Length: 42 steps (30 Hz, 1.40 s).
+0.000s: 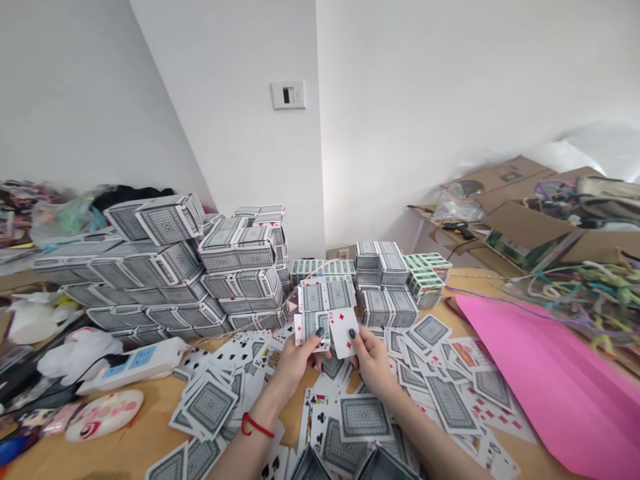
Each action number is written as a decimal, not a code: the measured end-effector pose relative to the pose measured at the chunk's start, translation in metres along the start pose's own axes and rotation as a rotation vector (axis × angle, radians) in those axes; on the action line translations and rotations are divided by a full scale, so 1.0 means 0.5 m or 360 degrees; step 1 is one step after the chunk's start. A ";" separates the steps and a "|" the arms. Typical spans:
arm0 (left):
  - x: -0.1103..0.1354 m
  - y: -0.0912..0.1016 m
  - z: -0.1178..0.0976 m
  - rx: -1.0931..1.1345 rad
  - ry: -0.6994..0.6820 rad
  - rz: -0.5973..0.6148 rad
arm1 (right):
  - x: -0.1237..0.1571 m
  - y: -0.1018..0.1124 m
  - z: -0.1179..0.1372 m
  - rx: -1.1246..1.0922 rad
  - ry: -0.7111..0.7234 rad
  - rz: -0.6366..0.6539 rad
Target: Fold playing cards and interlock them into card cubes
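My left hand (295,360) and my right hand (371,360) meet above the wooden table (135,447). Together they hold up a small block made of playing cards (324,303), with grey-patterned backs and red-pip faces. The left fingers pinch its lower left edge. The right fingers pinch a two of diamonds card (344,330) at its lower right. A red string bracelet (257,425) circles my left wrist. Loose playing cards (210,403) lie scattered under both hands.
Stacks of grey card cubes (170,267) rise at the back left, smaller stacks (387,283) behind my hands. A pink paper sheet (545,373) lies at the right, cardboard boxes (530,227) and coloured cords (575,293) beyond it. A white power strip (135,363) lies at the left.
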<state>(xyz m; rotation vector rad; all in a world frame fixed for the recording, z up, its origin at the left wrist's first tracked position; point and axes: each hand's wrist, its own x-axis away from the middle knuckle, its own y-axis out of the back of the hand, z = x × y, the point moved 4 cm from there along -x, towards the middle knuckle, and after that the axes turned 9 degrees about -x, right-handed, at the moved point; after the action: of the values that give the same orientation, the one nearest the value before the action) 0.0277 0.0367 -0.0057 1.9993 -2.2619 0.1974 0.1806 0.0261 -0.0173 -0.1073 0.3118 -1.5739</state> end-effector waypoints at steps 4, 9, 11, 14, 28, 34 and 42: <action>0.004 -0.001 -0.006 -0.0012 0.0019 -0.0008 | -0.009 0.013 -0.025 -0.0094 -0.0079 -0.0012; 0.003 0.004 -0.004 0.0021 0.0006 -0.0033 | -0.018 0.023 -0.028 -0.0108 -0.0154 0.0054; -0.001 0.008 0.002 0.0025 0.0000 -0.0036 | -0.020 0.024 -0.020 -0.0121 -0.0160 0.0109; -0.004 0.010 0.007 0.0022 0.0005 -0.0030 | -0.021 0.025 -0.012 -0.0111 -0.0144 0.0143; 0.002 -0.002 -0.007 -0.0060 -0.0002 -0.0106 | -0.013 0.008 -0.021 -0.0212 -0.0127 0.0018; -0.007 0.012 0.005 0.0079 -0.0036 -0.0127 | -0.011 0.007 -0.024 -0.0291 -0.0233 0.0134; -0.008 0.014 0.017 0.0116 0.0010 -0.0063 | -0.007 -0.005 0.001 -0.0338 -0.0401 0.0330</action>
<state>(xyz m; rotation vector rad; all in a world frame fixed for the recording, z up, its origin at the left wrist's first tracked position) 0.0213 0.0399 -0.0149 2.0740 -2.2399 0.2864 0.1783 0.0295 -0.0156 -0.4220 0.2813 -1.3018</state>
